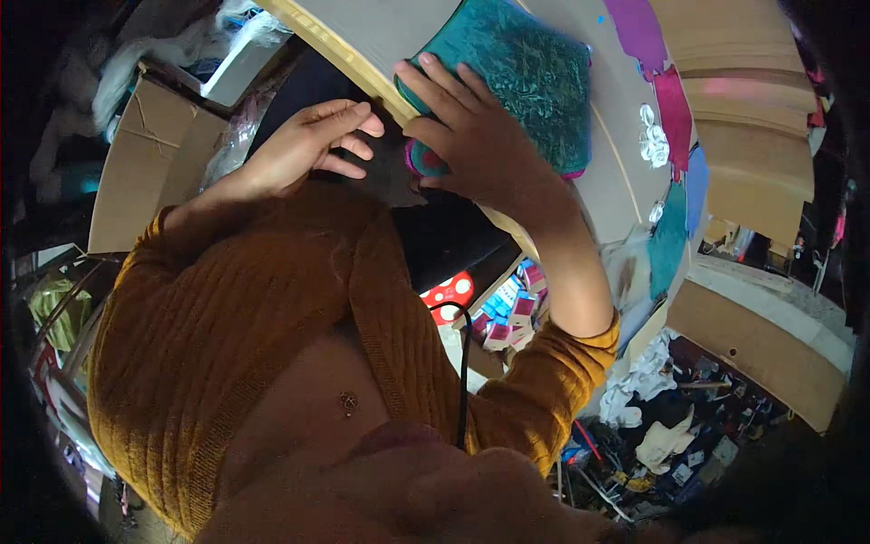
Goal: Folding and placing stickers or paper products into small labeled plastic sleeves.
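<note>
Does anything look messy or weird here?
Yes, the lower right looks messy: crumpled white material and a pale scrap lie jumbled among dark litter. The green velvety piece under the right hand shows no clear damage.

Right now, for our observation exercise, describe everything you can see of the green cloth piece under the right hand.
The green cloth piece is deep teal, with a crushed, velvet-like sheen and rounded lower corners. Pinkish-purple edging shows along its right side and lower right corner. It lies roughly flat on a grey work surface, its far end reaching the picture's upper edge. The right hand rests on its left part, fingers spread, hiding some of it. Its underside is out of sight.
</note>
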{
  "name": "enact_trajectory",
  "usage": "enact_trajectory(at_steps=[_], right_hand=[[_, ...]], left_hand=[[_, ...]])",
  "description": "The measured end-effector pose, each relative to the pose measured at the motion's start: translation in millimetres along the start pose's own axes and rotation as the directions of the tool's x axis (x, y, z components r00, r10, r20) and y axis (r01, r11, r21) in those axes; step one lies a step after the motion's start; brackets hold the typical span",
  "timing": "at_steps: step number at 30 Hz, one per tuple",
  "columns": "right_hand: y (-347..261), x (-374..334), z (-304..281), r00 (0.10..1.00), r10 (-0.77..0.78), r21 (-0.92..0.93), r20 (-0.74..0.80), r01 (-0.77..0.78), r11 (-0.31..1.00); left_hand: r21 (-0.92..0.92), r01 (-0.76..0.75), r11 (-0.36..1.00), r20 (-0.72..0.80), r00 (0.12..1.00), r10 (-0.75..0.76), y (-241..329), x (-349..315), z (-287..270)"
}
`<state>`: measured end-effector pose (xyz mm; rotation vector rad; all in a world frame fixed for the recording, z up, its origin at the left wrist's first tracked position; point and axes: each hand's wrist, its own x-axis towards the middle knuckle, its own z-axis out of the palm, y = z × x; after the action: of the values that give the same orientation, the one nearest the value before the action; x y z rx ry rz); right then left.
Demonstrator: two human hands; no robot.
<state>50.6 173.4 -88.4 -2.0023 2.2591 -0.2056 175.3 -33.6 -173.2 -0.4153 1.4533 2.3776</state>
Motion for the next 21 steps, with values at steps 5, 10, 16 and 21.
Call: enact_trajectory(at_steps=[5, 10, 16, 21], right_hand=[[4, -3, -2, 0.999, -0.008, 0.056, -0.041, 0.010, 0.998], [29, -32, -21, 0.955, 0.217, 0.126, -0.201, -0.194, 0.973], [120, -101, -17, 0.643, 0.692, 0.415, -0.327, -0.560, 0.717], [149, -103, -6, 0.466, 0.822, 0.574, -0.326, -0.593, 0.564]], left_hand=[[0.076, -0.055, 0.996, -0.001, 0.998, 0.055, 3, 0, -2], [0.665, -0.590, 0.458, 0.178, 0.720, 0.671, 28, -4, 2], [0.770, -0.619, -0.151, 0.541, 0.509, 0.669, 77, 29, 40], [0.862, -0.488, -0.135, 0.396, 0.484, 0.780, 75, 82, 49]])
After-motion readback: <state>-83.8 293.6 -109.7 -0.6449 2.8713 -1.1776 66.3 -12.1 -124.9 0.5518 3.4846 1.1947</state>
